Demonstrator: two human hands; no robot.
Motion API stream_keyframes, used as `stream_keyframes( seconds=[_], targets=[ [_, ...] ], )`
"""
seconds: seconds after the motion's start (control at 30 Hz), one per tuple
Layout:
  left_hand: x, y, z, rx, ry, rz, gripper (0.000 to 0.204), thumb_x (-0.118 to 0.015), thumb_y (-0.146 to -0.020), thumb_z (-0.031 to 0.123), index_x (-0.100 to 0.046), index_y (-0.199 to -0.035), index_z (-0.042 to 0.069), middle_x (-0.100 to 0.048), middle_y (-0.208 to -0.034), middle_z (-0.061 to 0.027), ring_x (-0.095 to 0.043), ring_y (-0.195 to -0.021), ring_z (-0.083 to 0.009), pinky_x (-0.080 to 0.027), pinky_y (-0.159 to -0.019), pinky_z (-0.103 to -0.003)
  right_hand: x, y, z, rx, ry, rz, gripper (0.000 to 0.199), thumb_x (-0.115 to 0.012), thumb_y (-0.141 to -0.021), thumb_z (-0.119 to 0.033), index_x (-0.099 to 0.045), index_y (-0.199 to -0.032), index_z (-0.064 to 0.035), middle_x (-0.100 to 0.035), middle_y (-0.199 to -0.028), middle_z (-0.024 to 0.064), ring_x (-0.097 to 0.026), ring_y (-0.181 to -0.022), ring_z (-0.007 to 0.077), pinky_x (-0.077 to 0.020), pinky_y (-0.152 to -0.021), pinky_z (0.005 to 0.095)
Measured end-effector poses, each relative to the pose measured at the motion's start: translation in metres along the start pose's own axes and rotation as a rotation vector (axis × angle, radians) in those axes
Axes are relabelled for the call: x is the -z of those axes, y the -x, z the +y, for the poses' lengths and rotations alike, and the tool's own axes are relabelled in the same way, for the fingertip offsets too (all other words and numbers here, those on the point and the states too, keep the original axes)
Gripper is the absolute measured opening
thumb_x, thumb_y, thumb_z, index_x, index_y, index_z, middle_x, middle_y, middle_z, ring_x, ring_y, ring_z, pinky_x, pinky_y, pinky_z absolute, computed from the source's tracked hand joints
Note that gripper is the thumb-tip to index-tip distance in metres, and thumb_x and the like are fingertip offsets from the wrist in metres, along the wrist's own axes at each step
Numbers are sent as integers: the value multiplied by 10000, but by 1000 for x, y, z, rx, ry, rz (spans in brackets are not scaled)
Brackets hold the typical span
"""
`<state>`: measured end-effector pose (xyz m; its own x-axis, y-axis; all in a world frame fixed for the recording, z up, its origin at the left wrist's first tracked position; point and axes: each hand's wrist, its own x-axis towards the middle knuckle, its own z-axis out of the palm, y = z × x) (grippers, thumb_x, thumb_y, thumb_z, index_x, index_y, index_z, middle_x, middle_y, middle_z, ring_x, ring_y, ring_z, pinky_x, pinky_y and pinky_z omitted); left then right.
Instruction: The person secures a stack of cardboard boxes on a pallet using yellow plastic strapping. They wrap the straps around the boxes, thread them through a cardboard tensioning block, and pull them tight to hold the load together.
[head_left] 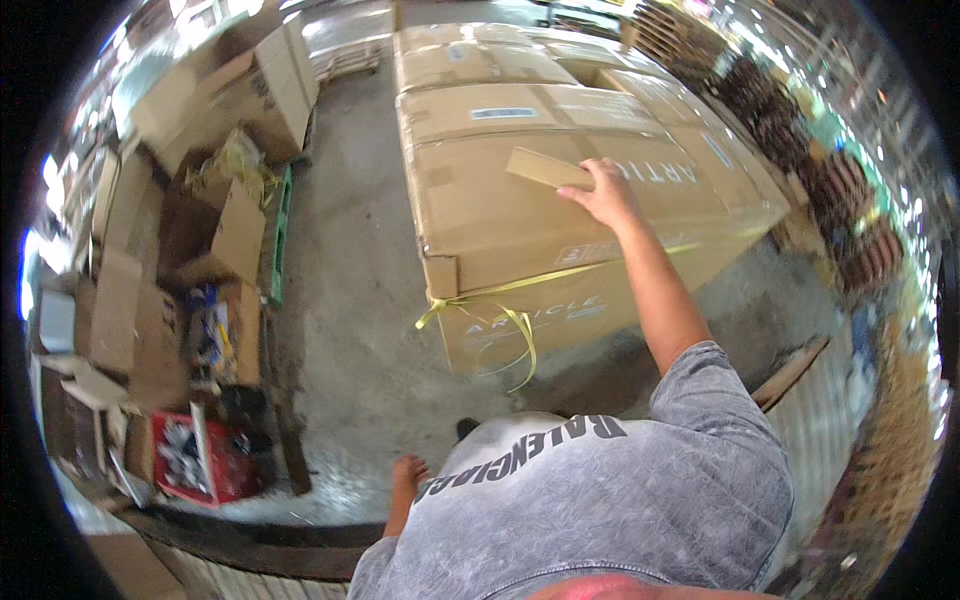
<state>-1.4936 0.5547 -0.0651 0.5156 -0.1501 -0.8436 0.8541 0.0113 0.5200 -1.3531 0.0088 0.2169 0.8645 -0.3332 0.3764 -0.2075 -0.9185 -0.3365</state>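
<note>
Over the front carton [480, 205], a flat cardboard strip [538, 167] points left and slightly forward, its long axis slanting crosswise; the right-hand grip [608, 196] pinches its right end, most of the length extending leftward.

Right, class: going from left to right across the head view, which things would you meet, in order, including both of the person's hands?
Red crate → green pallet → left hand → cardboard strip → right hand → dark brown stack.
</note>
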Motion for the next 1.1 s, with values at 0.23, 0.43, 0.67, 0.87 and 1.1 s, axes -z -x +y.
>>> stream_keyframes(
  seconds=[0.23, 0.43, 0.67, 0.87, 1.1],
  targets=[
    [-119, -22, 139, -297, -645, -470, 421, -497, -1067, 372, -673, -1235, 28, -751, -1052, -137, -730, -938, -242, -578, -785, -378, 52, 118, 27, -303, -1404, 37, 641, -674, -912, -650, -670, -1208, -81, -711, -978, 151, -698, -813, 287, -575, -693, 434],
    [-251, 11, 150, -435, -1032, -790, 441, -462, -1107, 388, -660, -1247, 20, -749, -1026, -116, -717, -944, -205, -556, -826, -347, 70, 264, 106, -217, -2427, 117, 707, -413, -1030, -682, -542, -1419, -106, -692, -1175, 226, -704, -894, 374, -588, -801, 512],
    [-381, 41, 26, -361, -1433, -884, 425, -520, -1091, 378, -646, -1251, 5, -744, -1013, -114, -708, -938, -197, -548, -836, -342, 96, 381, 184, -131, -2339, 367, 733, -415, -1049, -639, -463, -1491, -56, -641, -1305, 217, -676, -1107, 395, -526, -991, 544],
    [-456, 55, -51, -203, -1436, -1139, 454, -510, -1090, 410, -651, -1252, 11, -743, -1054, -127, -717, -949, -227, -567, -838, -362, 123, 453, 212, -575, -1953, 464, 674, -751, -925, -380, -486, -1457, -62, -632, -1342, 215, -617, -1262, 392, -491, -1073, 525],
    [-613, 67, -77, -332, -1194, -1235, 557, -495, -1079, 522, -702, -1145, 9, -743, -1021, -89, -719, -904, -181, -574, -780, -330, 120, 495, 263, -1050, -1476, 342, 775, -872, -812, -265, -494, -1446, -29, -628, -1321, 149, -601, -1235, 267, -461, -1076, 435]
  ],
)
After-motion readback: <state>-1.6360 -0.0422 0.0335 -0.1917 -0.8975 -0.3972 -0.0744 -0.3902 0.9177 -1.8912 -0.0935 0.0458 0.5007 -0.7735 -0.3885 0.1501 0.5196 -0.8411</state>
